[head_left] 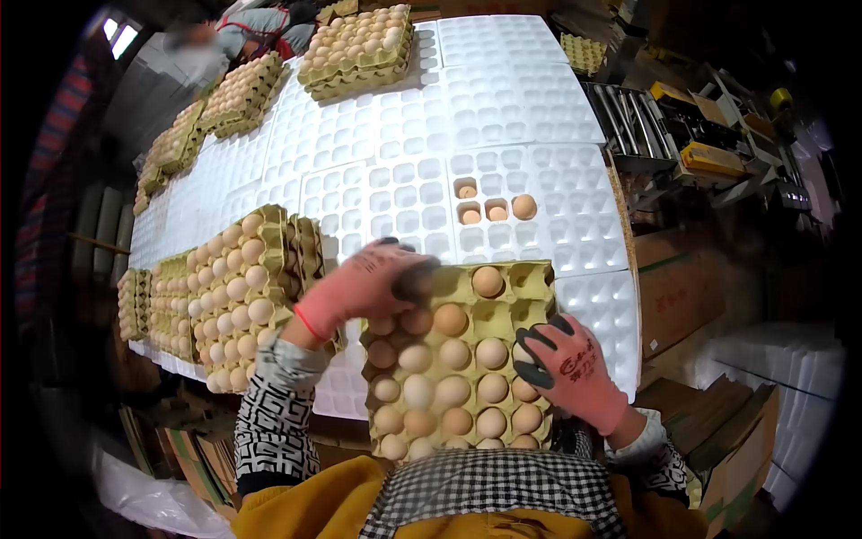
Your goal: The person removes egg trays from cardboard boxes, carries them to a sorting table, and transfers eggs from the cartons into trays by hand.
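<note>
A yellowish pulp egg tray (530, 278) full of brown and cream eggs lies in front of me, with several bare cups at its upper right. My left hand (382, 280), in a pink glove with dark fingertips, reaches over the tray's upper left part. Its fingers point downward and are blurred, so what they hold, if anything, is hidden. At the tray's right edge, my right hand (575, 368), gloved alike, has its fingers curled around a pale egg (523, 354). Past the tray, a brown egg (523, 207) and a few others sit in white moulded trays (404, 193).
Stacked egg trays (232, 296) stand at the left, with another stack (355, 54) at the far side. A person (260, 31) is at the far left edge. Metal rollers (628, 121) are at the right, and cardboard (718, 449) stands below right.
</note>
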Tool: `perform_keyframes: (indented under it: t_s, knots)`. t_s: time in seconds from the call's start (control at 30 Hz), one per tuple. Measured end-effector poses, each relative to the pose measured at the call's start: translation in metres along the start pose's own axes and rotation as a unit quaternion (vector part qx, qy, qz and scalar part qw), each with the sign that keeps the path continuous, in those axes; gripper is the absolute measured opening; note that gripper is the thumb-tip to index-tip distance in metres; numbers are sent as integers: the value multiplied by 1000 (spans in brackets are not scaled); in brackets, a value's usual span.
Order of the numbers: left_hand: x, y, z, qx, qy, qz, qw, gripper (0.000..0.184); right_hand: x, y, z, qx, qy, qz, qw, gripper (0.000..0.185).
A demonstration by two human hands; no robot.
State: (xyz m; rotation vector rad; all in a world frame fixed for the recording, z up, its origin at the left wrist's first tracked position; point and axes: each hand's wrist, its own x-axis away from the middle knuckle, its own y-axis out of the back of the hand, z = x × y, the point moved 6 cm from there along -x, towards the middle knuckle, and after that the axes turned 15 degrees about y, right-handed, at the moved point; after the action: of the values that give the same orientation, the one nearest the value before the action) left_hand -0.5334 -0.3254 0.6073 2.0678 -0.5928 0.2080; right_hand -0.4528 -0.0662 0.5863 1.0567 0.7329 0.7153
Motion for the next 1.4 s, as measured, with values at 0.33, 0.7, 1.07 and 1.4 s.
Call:
perform_keyframes:
  t_s: [0.33, 0.7, 1.07, 1.4]
  knots:
    - [36, 18, 37, 579, -41, -165, 797, 40, -36, 8, 19, -60, -36, 109, 992, 63]
    - [14, -38, -41, -246, -41, -20, 968, 43, -44, 38, -23, -773, -169, -134, 597, 58]
    - [83, 29, 84, 789, -68, -52, 608, 53, -77, 3, 34, 34, 54, 156, 986, 50]
    - [13, 45, 44, 595, 164, -175, 767, 41, -84, 38, -31, -521, 22, -88, 848, 49]
